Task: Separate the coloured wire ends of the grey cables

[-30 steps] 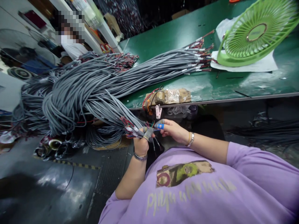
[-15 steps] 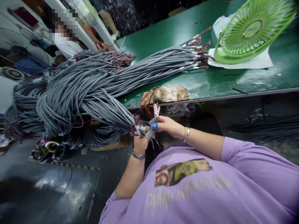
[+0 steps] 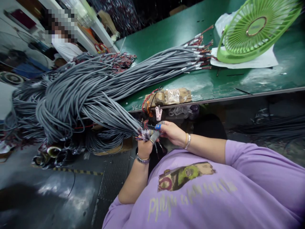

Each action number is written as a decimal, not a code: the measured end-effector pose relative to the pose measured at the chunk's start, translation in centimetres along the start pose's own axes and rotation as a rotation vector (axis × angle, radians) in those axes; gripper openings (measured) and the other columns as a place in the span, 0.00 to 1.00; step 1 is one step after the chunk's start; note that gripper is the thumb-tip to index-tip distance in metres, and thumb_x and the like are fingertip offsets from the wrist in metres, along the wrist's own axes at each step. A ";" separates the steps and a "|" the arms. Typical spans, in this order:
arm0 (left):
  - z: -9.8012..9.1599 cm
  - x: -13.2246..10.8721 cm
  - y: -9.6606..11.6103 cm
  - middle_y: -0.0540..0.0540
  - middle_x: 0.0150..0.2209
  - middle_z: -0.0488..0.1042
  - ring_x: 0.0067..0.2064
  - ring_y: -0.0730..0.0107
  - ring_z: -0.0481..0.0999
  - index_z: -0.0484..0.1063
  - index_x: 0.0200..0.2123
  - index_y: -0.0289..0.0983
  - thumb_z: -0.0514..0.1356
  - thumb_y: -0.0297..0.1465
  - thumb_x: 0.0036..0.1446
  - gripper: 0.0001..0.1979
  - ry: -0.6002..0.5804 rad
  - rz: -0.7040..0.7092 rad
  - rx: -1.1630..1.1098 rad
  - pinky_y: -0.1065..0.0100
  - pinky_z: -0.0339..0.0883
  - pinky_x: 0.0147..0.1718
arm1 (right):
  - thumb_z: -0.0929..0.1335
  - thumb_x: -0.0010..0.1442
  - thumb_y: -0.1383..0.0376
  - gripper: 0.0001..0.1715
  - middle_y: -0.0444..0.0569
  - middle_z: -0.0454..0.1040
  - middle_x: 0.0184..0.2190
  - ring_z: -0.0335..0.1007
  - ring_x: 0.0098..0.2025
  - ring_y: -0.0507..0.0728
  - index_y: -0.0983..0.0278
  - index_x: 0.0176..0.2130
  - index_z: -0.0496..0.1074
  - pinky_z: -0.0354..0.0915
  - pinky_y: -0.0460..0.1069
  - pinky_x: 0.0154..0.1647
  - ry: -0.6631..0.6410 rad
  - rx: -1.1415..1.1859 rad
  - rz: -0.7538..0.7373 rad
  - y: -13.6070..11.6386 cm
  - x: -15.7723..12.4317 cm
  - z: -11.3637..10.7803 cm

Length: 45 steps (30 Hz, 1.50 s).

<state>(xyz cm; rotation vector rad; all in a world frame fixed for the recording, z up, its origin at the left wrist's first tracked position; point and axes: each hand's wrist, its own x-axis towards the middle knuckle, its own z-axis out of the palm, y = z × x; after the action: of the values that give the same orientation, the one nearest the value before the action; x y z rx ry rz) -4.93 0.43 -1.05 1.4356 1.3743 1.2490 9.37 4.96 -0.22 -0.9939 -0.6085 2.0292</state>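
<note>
My left hand (image 3: 145,149) is closed around a bunch of grey cables (image 3: 119,116), close to their stripped ends, where white sleeves and thin red and dark wires (image 3: 145,123) stick out. Close beside it, my right hand (image 3: 173,134) pinches thin wires at the end of the bunch; their exact tips are hidden by the fingers. Grey covers wrap some fingertips, and blue tape (image 3: 158,126) is on a right-hand finger. A pale pink clothes peg (image 3: 158,113) stands just above the right fingertips, by the bench edge.
On the green bench (image 3: 152,41) lies a large heap of grey cables (image 3: 64,86). A wooden block (image 3: 177,96) with wires sits at its front edge. To the right stands a green fan (image 3: 256,28) on white paper (image 3: 262,62). A person (image 3: 64,46) is at the back left.
The right hand has shifted slightly down beside the left, its fingers still pinched. The left hand keeps hold of the cable bunch. The view has shifted a little.
</note>
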 end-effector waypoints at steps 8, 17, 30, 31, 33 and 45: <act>0.0 -0.5 0.2 0.52 0.18 0.70 0.18 0.78 0.63 0.73 0.21 0.36 0.65 0.35 0.52 0.12 0.120 -0.051 -0.064 0.73 0.55 0.19 | 0.70 0.57 0.61 0.10 0.46 0.73 0.30 0.67 0.26 0.47 0.66 0.33 0.72 0.64 0.43 0.26 -0.070 0.126 0.107 -0.7 -0.7 -2.4; 0.2 -0.4 0.3 0.52 0.18 0.70 0.19 0.78 0.63 0.71 0.20 0.36 0.65 0.34 0.51 0.12 0.134 -0.030 -0.067 0.73 0.55 0.19 | 0.77 0.42 0.63 0.17 0.41 0.70 0.24 0.62 0.24 0.45 0.67 0.32 0.73 0.62 0.41 0.26 -0.167 0.006 0.014 -0.3 -1.2 -1.7; 0.4 -0.2 0.7 0.52 0.18 0.68 0.18 0.79 0.63 0.70 0.20 0.35 0.65 0.34 0.51 0.12 0.163 -0.048 -0.091 0.74 0.56 0.18 | 0.77 0.41 0.62 0.16 0.38 0.65 0.18 0.59 0.21 0.45 0.66 0.26 0.69 0.59 0.42 0.25 -0.090 0.018 -0.030 0.0 -0.6 -2.3; 0.3 -0.2 0.9 0.52 0.17 0.68 0.18 0.79 0.62 0.71 0.20 0.35 0.65 0.34 0.51 0.12 0.162 -0.065 -0.102 0.75 0.55 0.17 | 0.76 0.43 0.63 0.14 0.39 0.65 0.19 0.59 0.21 0.45 0.66 0.26 0.69 0.60 0.42 0.25 -0.073 0.036 -0.028 -0.1 -0.5 -2.7; 0.0 -0.1 1.5 0.52 0.16 0.68 0.17 0.80 0.62 0.71 0.20 0.35 0.65 0.35 0.50 0.12 0.144 -0.107 -0.123 0.75 0.54 0.16 | 0.73 0.49 0.64 0.10 0.40 0.67 0.21 0.61 0.22 0.46 0.66 0.28 0.70 0.61 0.43 0.26 -0.026 0.069 -0.021 -0.5 0.0 -3.4; -0.8 3.2 3.7 0.52 0.12 0.66 0.14 0.79 0.61 0.69 0.16 0.34 0.68 0.33 0.45 0.14 -0.181 -0.265 -0.238 0.75 0.52 0.14 | 0.67 0.58 0.45 0.26 0.45 0.70 0.24 0.59 0.23 0.47 0.67 0.30 0.72 0.58 0.43 0.23 -0.226 -0.076 -0.181 -2.6 3.3 -2.0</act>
<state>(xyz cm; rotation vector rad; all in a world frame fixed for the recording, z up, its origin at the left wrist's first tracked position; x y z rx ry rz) -5.05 3.13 3.18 1.1321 1.2038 1.0453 10.88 9.32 -1.02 -0.7289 -0.8691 1.9820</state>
